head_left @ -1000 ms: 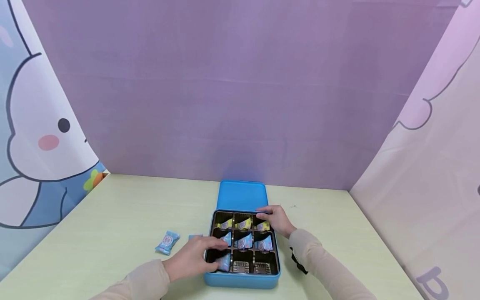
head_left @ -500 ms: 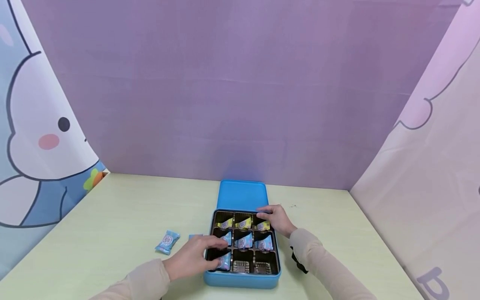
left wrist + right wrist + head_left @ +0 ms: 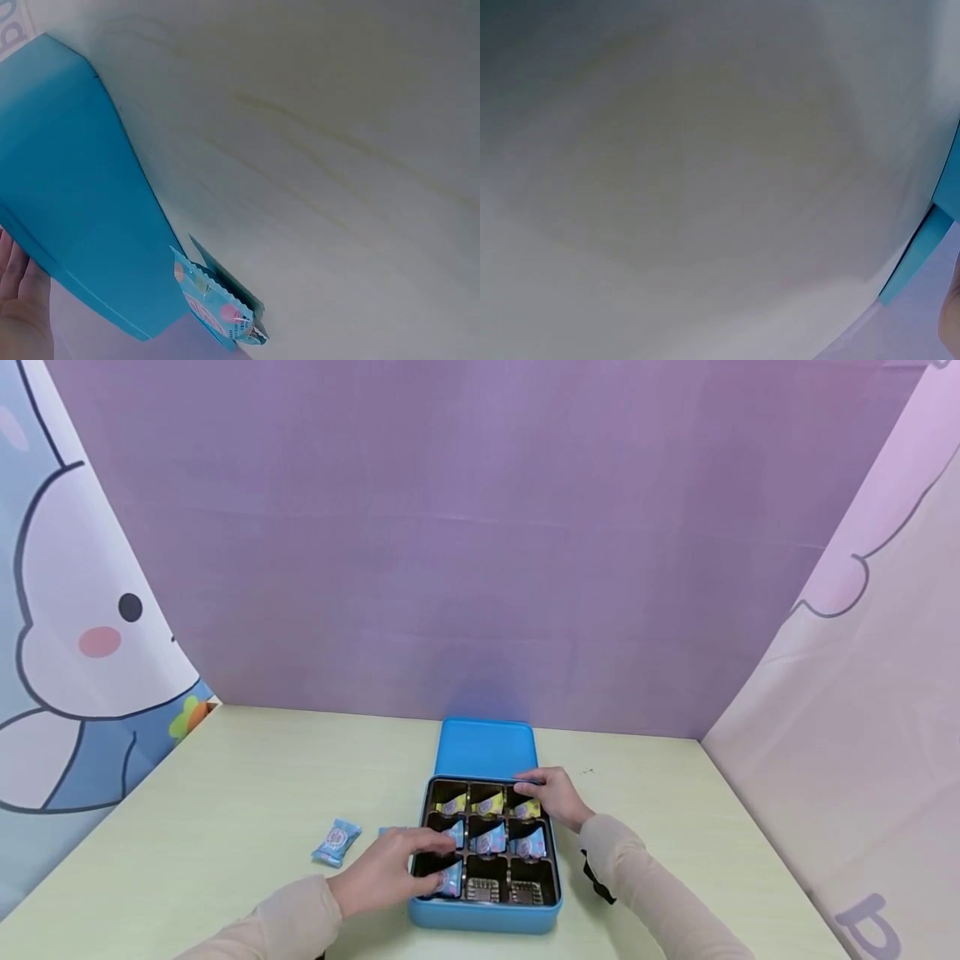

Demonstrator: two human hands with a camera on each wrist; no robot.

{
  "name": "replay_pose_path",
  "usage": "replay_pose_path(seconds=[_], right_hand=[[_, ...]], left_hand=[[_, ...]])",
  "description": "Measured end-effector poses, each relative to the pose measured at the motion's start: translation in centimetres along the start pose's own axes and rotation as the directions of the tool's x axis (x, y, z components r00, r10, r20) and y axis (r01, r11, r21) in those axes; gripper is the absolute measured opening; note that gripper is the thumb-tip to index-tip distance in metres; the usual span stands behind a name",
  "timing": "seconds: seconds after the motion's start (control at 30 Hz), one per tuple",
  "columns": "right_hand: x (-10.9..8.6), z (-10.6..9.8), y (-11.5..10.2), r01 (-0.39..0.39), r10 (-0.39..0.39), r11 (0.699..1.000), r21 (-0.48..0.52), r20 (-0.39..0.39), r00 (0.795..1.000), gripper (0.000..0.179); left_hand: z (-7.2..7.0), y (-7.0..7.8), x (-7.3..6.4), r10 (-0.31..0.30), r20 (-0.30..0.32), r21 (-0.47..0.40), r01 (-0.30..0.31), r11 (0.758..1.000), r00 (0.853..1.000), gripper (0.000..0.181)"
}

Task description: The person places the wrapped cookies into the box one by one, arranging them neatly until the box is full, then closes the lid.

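Note:
A blue tin stands on the table, its dark tray split into compartments. Yellow wrapped candies fill the back row and blue ones the middle row. One blue wrapped candy leans in the front left compartment. My left hand reaches over the tin's left side, its thumb touching that candy and its fingers apart from the thumb. My right hand holds the tin's back right corner, thumb and fingers about the rim. In the left wrist view, part of the left hand shows beyond the tin.
Behind the tin lies its blue lid. A loose blue candy lies on the table at left; another blue candy is partly hidden by the left hand. A purple backdrop closes off the back.
The candy by the left thumb was blurred a second ago and is now still, leaning in its compartment. Both hands have stayed nearly in place.

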State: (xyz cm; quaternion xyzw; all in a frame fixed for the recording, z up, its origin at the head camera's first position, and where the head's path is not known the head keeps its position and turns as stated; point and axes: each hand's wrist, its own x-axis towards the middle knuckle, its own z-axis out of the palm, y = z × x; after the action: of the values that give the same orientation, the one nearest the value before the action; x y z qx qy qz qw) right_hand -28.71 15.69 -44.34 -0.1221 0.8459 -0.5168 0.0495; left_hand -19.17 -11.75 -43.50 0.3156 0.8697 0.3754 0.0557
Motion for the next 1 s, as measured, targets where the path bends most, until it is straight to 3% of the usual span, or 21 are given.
replay_pose_path(seconds=[0.17,0.67,0.9,1.0], right_hand=[[1.3,0.2,1.9,-0.005,0.005,1.0,0.016,-0.007,1.0,0.027],[1.8,0.4,2.8,0.001,-0.001,1.0,-0.001,-0.009,1.0,0.024],[1.7,0.5,2.8,-0.002,0.002,1.0,0.009,-0.013,1.0,0.024],[1.7,0.4,2.7,-0.007,0.007,1.0,0.014,-0.014,1.0,0.024]], left_hand=[[-0.5,-0.2,0.0,-0.017,0.002,-0.061,0.017,0.998,1.0,0.04],[-3.4,-1.7,-0.8,-0.048,-0.139,0.026,0.052,0.998,0.989,0.033],[-5.6,-3.6,-1.8,-0.09,-0.222,0.066,0.107,0.992,0.971,0.03],[-6.3,-4.4,-2.4,-0.135,-0.263,0.059,0.156,0.986,0.955,0.029]])
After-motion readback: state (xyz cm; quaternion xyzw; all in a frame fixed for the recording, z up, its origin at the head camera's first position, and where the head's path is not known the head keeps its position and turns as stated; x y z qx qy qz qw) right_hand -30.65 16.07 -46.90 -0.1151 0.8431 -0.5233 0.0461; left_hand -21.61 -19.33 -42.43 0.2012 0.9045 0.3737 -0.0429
